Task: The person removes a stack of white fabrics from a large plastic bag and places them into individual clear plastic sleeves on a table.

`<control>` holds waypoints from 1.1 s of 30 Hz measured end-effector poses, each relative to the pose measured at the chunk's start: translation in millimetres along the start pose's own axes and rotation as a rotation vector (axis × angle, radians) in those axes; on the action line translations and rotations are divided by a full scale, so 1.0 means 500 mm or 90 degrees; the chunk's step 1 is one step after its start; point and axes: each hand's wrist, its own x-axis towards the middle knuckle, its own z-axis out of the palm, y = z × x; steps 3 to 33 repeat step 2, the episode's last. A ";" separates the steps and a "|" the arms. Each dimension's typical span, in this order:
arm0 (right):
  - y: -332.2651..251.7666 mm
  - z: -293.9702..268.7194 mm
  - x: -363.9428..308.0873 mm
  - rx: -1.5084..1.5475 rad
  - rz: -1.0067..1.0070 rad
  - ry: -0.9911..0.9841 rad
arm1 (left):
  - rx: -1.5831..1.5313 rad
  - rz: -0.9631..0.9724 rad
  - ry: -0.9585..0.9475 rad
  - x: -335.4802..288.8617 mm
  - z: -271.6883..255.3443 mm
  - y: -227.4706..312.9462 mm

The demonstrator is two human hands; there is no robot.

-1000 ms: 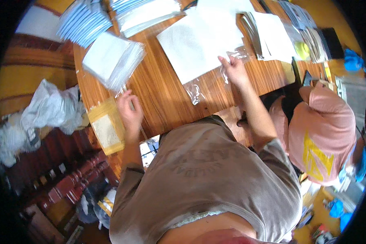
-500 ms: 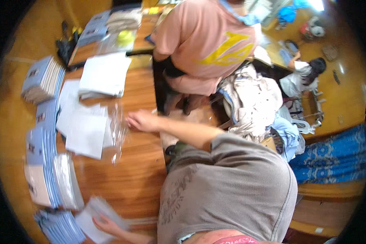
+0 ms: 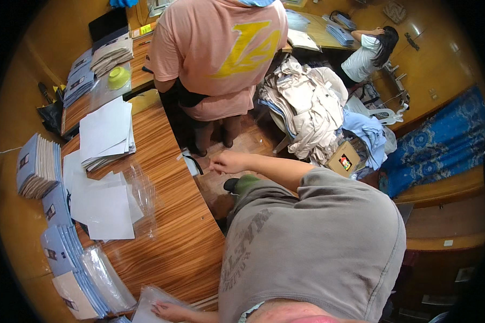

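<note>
Near the bottom edge my left hand point(image 3: 168, 310) lies with fingers spread on a clear plastic sleeve point(image 3: 155, 295) with a pale sheet under it. My right hand point(image 3: 225, 161) hangs in the air beyond the table edge, its fingers loosely bent and slightly apart. Nothing shows in it. On the wooden table point(image 3: 183, 242) lie loose white sheets point(image 3: 110, 212) with thin clear plastic sleeves point(image 3: 148, 199) beside them. Behind these stands a thick pile of white paper point(image 3: 106, 126). A stack of clear plastic bags point(image 3: 106, 277) rests nearest my left hand.
Packed blue and beige garments point(image 3: 62, 250) line the table's far left edge. A green bowl point(image 3: 118, 78) stands farther back. A person in a pink shirt point(image 3: 221, 54) stands ahead; another in white point(image 3: 364, 59) sits at back right. A heap of clothes point(image 3: 307, 107) lies to the right.
The view has swung, so the table sits lower and farther left. My right hand has moved from over the plastic sleeves to beyond the table edge. My left hand stays on its sleeve.
</note>
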 end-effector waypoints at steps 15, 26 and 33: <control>-0.009 -0.002 0.002 -0.077 -0.013 -0.050 | -0.061 -0.018 0.031 0.007 -0.005 0.017; -0.009 -0.002 0.002 -0.077 -0.013 -0.050 | -0.061 -0.018 0.031 0.007 -0.005 0.017; -0.009 -0.002 0.002 -0.077 -0.013 -0.050 | -0.061 -0.018 0.031 0.007 -0.005 0.017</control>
